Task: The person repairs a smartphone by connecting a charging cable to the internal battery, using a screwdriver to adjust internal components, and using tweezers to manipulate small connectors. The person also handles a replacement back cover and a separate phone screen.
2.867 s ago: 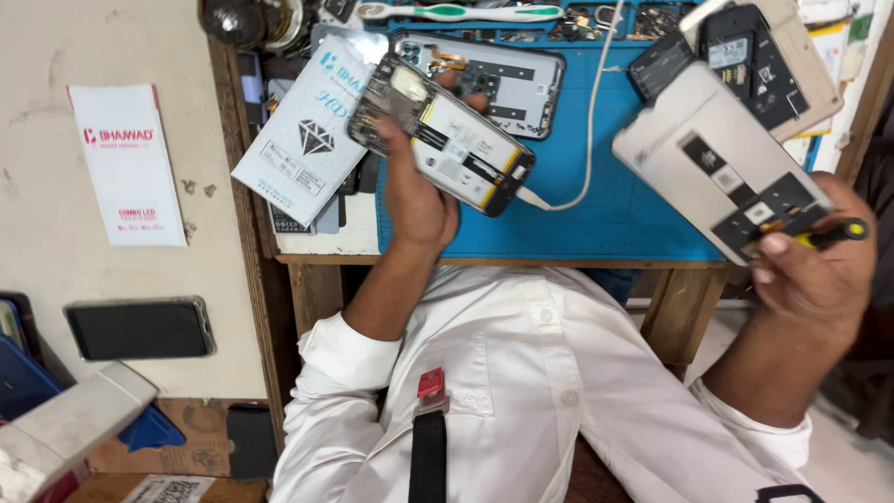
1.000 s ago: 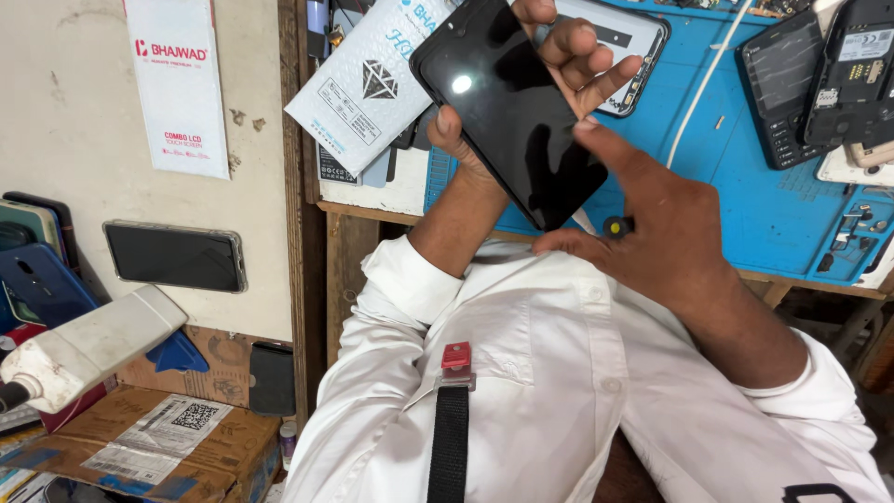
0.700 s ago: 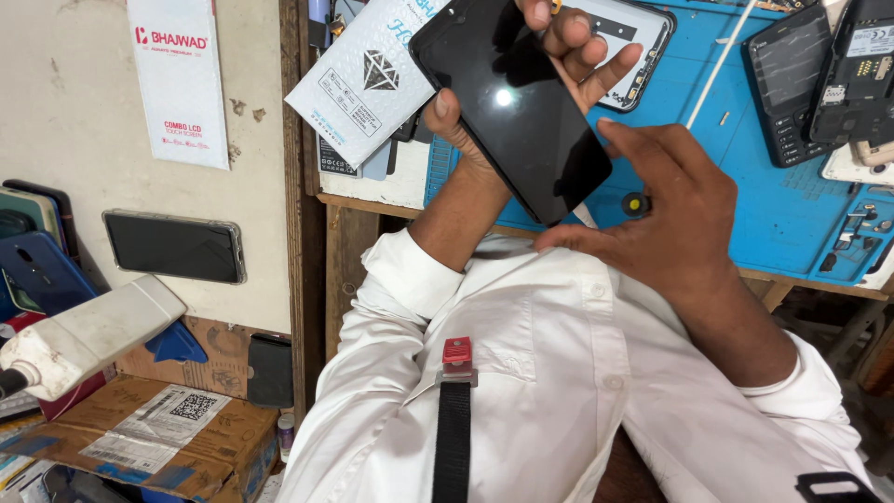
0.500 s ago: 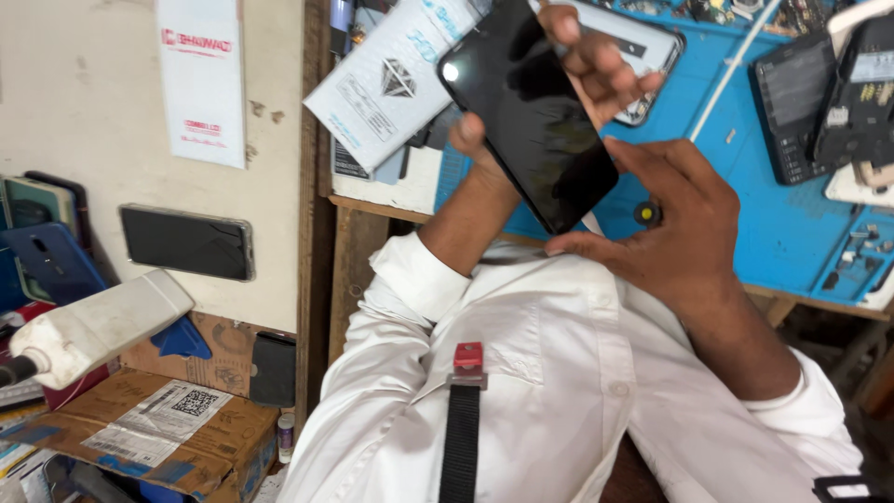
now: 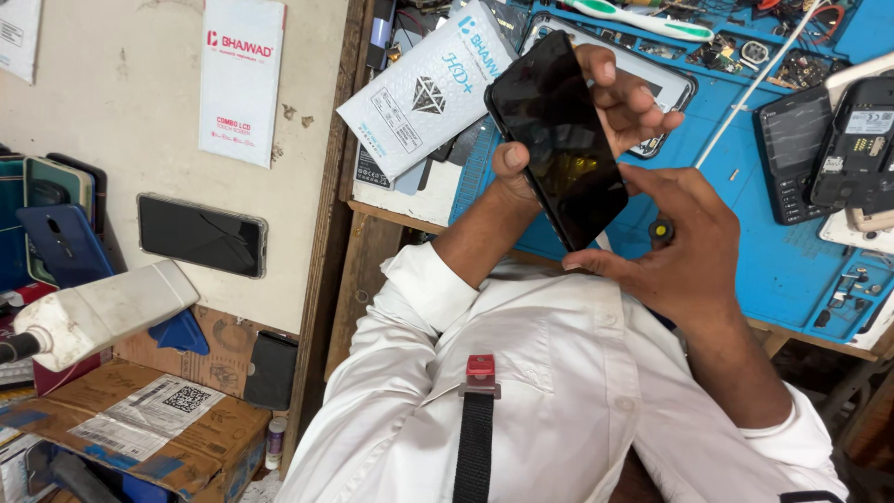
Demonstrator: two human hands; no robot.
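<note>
My left hand (image 5: 619, 98) holds a black smartphone (image 5: 559, 130) by its long sides above the desk edge, its dark glass screen facing me. My right hand (image 5: 694, 251) sits just below and right of it. The right thumb and forefinger touch the phone's lower corner. A small screwdriver (image 5: 661, 229) with a black and yellow end is tucked between my right fingers. Both white shirt sleeves are in view.
A blue work mat (image 5: 745, 261) covers the desk and carries two opened phones (image 5: 792, 149) (image 5: 861, 140), small parts, a white cable (image 5: 754, 84) and a toothbrush (image 5: 643, 20). A white diamond-print packet (image 5: 424, 93) lies at the mat's left. A cracked phone (image 5: 202, 235) and a cardboard box (image 5: 140, 419) are at the left.
The phone, earlier held with its open back towards me, now shows its screen. My right hand has let go of the back cover and come in to the phone's lower corner.
</note>
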